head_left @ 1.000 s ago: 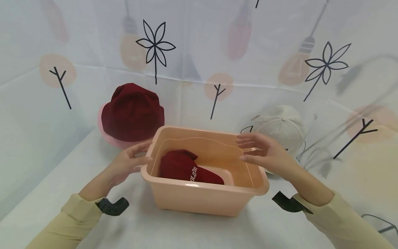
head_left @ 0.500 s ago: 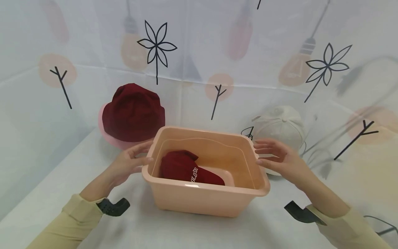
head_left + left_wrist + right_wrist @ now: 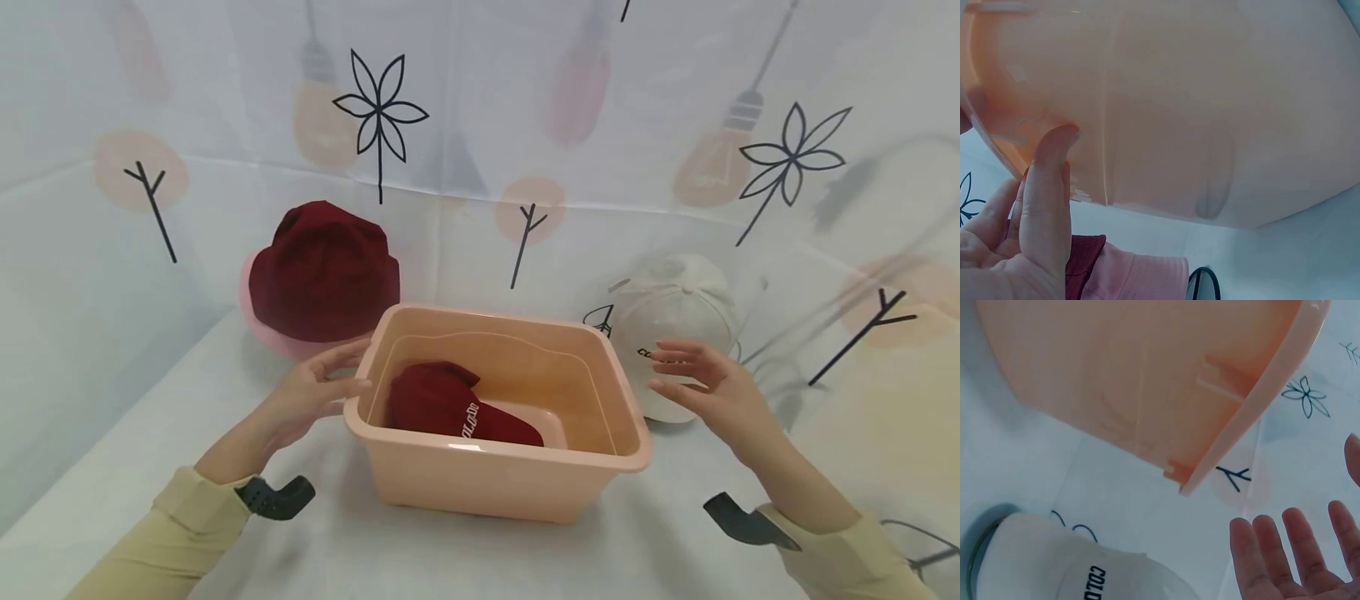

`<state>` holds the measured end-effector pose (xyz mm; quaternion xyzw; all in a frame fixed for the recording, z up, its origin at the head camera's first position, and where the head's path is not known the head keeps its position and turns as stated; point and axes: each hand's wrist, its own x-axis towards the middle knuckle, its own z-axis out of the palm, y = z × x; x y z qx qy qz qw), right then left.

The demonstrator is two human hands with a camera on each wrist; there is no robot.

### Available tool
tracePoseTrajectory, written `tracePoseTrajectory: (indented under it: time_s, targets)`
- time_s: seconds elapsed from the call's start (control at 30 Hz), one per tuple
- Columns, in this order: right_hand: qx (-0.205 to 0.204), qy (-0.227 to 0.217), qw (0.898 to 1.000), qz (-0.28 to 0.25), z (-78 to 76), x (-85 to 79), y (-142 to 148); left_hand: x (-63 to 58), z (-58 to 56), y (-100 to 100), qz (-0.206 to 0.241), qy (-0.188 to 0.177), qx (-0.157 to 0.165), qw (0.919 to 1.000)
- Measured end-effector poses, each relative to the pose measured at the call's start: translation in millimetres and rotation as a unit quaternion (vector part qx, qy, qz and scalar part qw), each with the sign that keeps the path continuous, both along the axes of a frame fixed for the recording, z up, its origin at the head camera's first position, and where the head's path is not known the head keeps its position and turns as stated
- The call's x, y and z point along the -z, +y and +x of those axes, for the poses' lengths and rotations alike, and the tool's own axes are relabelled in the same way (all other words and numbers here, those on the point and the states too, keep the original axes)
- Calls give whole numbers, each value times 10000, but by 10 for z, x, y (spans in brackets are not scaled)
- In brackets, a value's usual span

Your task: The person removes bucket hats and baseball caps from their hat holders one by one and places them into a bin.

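A peach plastic bin (image 3: 480, 483) stands on the white surface in the head view. Inside it, at the left, lies a dark red cap (image 3: 431, 396) with white lettering on its front. My left hand (image 3: 300, 400) touches the bin's left end near the rim. Its thumb lies straight against the outer wall in the left wrist view. My right hand (image 3: 708, 387) is off the bin's right end, fingers extended and holding nothing. Behind that hand sits a white cap (image 3: 671, 312) with dark lettering, partly hidden by the fingers.
Back left, another dark red cap (image 3: 326, 275) is stacked on a pink cap (image 3: 281, 337). A printed cloth (image 3: 465, 125) hangs behind everything. At the lower right edge is a thin dark wire-like object (image 3: 926, 554).
My right hand has moved right, from over the bin's right end to outside it, beside the white cap. The left hand and the bin have stayed put.
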<state>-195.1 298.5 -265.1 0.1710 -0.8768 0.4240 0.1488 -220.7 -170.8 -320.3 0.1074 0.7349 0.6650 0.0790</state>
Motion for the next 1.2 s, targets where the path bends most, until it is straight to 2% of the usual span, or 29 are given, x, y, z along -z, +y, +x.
tracePoseTrajectory:
  time_s: [0.4,0.97,1.2]
  targets:
    - [718,-19,9974,78,-98,115,174,14,-3,-3,83,7,9,10000]
    - [1313,-142,9892,-635,-312,192,400,6,2,10,78,16,-41,10000]
    - [1677,-226,9835,-633,-393,216,458,11,-3,4,39,19,-39,10000]
